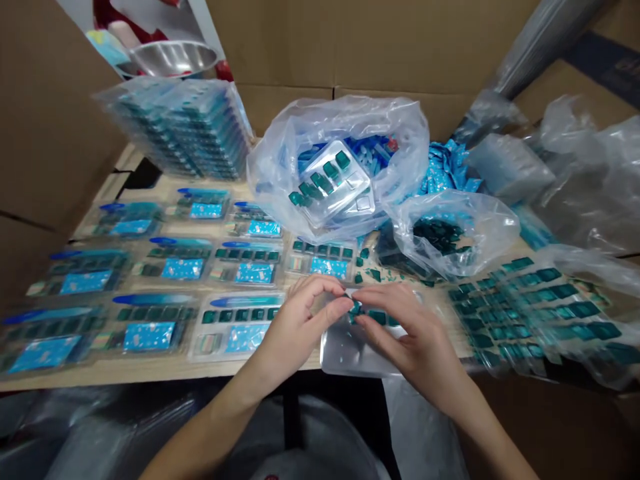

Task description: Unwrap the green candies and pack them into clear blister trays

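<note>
two bare hands are ours: our left hand and our right hand pinch a small glossy teal square piece between their fingertips, close together above a clear plastic blister tray at six o'clock on the pale wooden table. we see a crumpled clear polythene bag of teal-filled trays at twelve o'clock, and rows of sealed teal packs with blue cards at nine o'clock.
</note>
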Demonstrator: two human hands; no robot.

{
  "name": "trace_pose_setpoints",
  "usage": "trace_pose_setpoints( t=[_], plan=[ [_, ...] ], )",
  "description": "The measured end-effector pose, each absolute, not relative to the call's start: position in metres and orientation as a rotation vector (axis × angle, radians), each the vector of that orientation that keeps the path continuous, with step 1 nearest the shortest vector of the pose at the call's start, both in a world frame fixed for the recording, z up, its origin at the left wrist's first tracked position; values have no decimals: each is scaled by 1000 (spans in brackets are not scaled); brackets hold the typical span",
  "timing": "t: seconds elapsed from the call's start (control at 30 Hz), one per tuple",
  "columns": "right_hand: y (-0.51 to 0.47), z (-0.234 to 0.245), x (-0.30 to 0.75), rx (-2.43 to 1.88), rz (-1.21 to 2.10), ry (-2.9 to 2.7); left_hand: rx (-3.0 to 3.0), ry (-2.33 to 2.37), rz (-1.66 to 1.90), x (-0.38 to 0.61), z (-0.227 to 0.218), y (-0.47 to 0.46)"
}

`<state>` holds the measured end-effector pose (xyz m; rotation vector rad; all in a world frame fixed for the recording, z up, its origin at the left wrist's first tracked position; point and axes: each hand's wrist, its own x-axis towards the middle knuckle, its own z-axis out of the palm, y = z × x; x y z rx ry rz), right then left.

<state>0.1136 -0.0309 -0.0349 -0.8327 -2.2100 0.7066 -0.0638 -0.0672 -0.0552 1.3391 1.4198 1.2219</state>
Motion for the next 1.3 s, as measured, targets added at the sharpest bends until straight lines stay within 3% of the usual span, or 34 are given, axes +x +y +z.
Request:
trace_pose_setpoints(
  t=[0.43, 0.63, 0.93, 1.3],
  plan=[
    [-35, -40, 102, -857, 702, -2172, 1467, 1386, 1296, -64, -57, -78],
    [-45, -41, 117, -882, 430, -2191, 1642, 1537, 1448, -74, -65, -82],
    [-79, -50, 132, -902, 666, -2429, 1855, 1492, 1260, -87, -73, -108],
    [-82, -41, 120, -993, 1217, -1734, 1734, 1167, 1228, -66, -61, -116]
  ],
)
